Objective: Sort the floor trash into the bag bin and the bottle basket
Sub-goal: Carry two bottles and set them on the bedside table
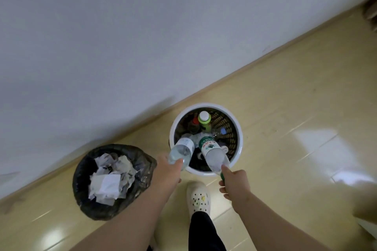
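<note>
Gripping clear bottle [181,152] w/ left hand [169,171] — right hand [236,184] grips green-label bottle [212,152] over basket [206,106].

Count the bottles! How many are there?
5: a clear bottle in the left hand, a green-labelled bottle in the right hand; a white-capped bottle, a red-capped bottle and a blue-capped bottle in the basket. More may hide underneath.
</note>
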Available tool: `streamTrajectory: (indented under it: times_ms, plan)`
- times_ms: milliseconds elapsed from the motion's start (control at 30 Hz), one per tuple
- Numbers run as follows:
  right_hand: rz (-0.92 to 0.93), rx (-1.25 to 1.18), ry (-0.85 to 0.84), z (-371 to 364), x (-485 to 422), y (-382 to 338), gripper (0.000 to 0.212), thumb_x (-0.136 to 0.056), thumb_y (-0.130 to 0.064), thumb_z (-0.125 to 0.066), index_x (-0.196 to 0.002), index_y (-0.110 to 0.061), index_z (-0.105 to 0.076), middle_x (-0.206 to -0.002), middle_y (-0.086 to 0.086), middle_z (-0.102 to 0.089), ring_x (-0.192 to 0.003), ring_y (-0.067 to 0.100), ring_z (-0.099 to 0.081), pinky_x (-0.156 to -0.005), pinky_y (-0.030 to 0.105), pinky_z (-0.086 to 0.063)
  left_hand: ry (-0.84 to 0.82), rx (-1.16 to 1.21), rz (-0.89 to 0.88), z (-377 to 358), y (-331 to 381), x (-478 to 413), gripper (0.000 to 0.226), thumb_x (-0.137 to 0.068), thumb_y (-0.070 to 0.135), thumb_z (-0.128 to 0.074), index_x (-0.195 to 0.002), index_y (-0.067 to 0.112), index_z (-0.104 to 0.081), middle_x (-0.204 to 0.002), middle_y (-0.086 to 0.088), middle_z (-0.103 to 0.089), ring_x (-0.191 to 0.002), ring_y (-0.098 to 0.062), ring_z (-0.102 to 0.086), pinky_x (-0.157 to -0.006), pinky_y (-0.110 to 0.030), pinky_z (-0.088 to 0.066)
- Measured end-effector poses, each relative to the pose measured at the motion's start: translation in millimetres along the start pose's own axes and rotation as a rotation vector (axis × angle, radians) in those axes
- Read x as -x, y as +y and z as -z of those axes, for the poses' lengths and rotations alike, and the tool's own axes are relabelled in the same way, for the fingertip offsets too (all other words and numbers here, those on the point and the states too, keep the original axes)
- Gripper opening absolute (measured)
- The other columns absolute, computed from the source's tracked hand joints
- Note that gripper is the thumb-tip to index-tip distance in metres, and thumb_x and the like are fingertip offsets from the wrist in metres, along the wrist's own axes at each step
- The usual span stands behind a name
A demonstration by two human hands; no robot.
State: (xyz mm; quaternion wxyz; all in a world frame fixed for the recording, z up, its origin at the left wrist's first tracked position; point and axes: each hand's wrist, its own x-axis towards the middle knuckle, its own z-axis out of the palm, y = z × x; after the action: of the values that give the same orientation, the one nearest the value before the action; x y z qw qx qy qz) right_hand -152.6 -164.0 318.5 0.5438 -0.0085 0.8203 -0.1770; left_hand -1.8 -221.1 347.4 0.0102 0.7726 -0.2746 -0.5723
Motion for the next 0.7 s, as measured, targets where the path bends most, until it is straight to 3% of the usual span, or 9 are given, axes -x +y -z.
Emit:
streamTrajectory:
  times_ms: [33,100,200,267,367,433,533,633,700]
  plan:
    - [-0.007,0.014,-0.011,-3.2,-10.5,-0.7,0.032,-0.093,-0.031,-0.051,-0.1,0.0,-0.052,-0.071,0.011,-0.053,-0.047,0.018,-0.045,-0.044,0.022,-0.033,0.016,-0.013,0.019,-7.9,-0.6,-9.1,0.046,-0.093,0.032,-0.051,-0.134,0.016,-0.036,-0.117,-0.014,-0.059,-0.079,-0.021,-0.061,-0.054,-0.025,-0.044]
    - [-0.009,0.034,-0.028,-8.8,-29.3,-2.2,0.027,-0.092,-0.032,-0.051,-0.09,-0.005,-0.048,-0.07,0.01,-0.051,-0.045,0.018,-0.045,-0.046,0.023,-0.033,0.028,-0.057,0.046,-23.8,-3.8,-26.6,0.049,-0.09,0.035,-0.052,-0.134,0.021,-0.035,-0.118,-0.014,-0.059,-0.095,-0.029,-0.064,-0.077,-0.037,-0.054]
    - [-0.004,0.077,-0.054,-14.1,-50.3,-6.9,0.022,-0.092,-0.03,-0.048,-0.086,-0.008,-0.044,-0.072,0.008,-0.051,-0.053,0.021,-0.048,-0.055,0.028,-0.038,-0.05,-0.089,0.031,-42.9,-4.8,-42.7,0.053,-0.089,0.036,-0.053,-0.136,0.025,-0.032,-0.119,-0.01,-0.056,-0.109,-0.033,-0.059,-0.097,-0.046,-0.047]
    - [0.001,0.065,-0.097,-16.2,-56.7,-11.2,0.024,-0.092,-0.025,-0.047,-0.113,-0.012,-0.049,-0.091,0.008,-0.055,-0.077,0.025,-0.055,-0.069,0.035,-0.046,-0.146,-0.043,-0.001,-51.1,-0.8,-44.0,0.06,-0.092,0.027,-0.054,-0.144,0.029,-0.024,-0.128,-0.007,-0.05,-0.12,-0.029,-0.051,-0.105,-0.046,-0.041]
    - [-0.005,-0.05,-0.177,-15.5,-58.6,-17.5,0.054,-0.095,-0.014,-0.042,-0.145,-0.023,-0.028,-0.135,0.005,-0.045,-0.114,0.027,-0.049,-0.097,0.042,-0.043,-0.278,0.032,0.015,-58.9,5.6,-44.3,0.074,-0.094,0.017,-0.053,-0.15,0.033,-0.007,-0.151,0.0,-0.03,-0.136,-0.022,-0.034,-0.112,-0.044,-0.032]
    - [-0.008,-0.097,-0.188,-12.6,-53.7,-22.3,0.056,-0.094,-0.01,-0.039,-0.147,-0.024,-0.026,-0.142,0.004,-0.041,-0.12,0.026,-0.046,-0.102,0.043,-0.04,-0.273,0.024,0.024,-58.8,9.1,-43.3,0.07,-0.095,0.015,-0.051,-0.15,0.032,-0.01,-0.15,-0.001,-0.032,-0.135,-0.021,-0.036,-0.111,-0.043,-0.033]
    - [-0.025,-0.162,-0.143,-6.5,-44.7,-27.8,0.05,-0.094,-0.009,-0.039,-0.143,-0.02,-0.034,-0.119,0.005,-0.054,-0.089,0.02,-0.053,-0.099,0.043,-0.043,-0.205,-0.007,0.041,-52.2,16.7,-38.6,0.058,-0.095,0.016,-0.049,-0.147,0.027,-0.025,-0.118,0.0,-0.053,-0.117,-0.022,-0.049,-0.104,-0.04,-0.041]
    - [-0.03,-0.185,-0.094,-1.1,-31.4,-32.8,0.049,-0.093,-0.01,-0.04,-0.142,-0.018,-0.038,-0.132,0.008,-0.051,-0.108,0.025,-0.052,-0.104,0.045,-0.042,-0.189,-0.036,0.026,-43.1,30.9,-24.3,0.043,-0.096,0.019,-0.049,-0.138,0.021,-0.041,-0.105,-0.001,-0.055,-0.098,-0.017,-0.056,-0.078,-0.03,-0.048]
    - [-0.02,-0.17,-0.084,1.6,-18.6,-37.3,0.046,-0.092,-0.008,-0.04,-0.137,-0.007,-0.042,-0.11,0.01,-0.054,-0.094,0.027,-0.05,-0.091,0.038,-0.045,-0.185,-0.057,-0.005,-37.2,40.4,-12.1,0.036,-0.096,0.02,-0.048,-0.132,0.019,-0.047,-0.108,-0.003,-0.057,-0.092,-0.015,-0.058,-0.069,-0.024,-0.045]
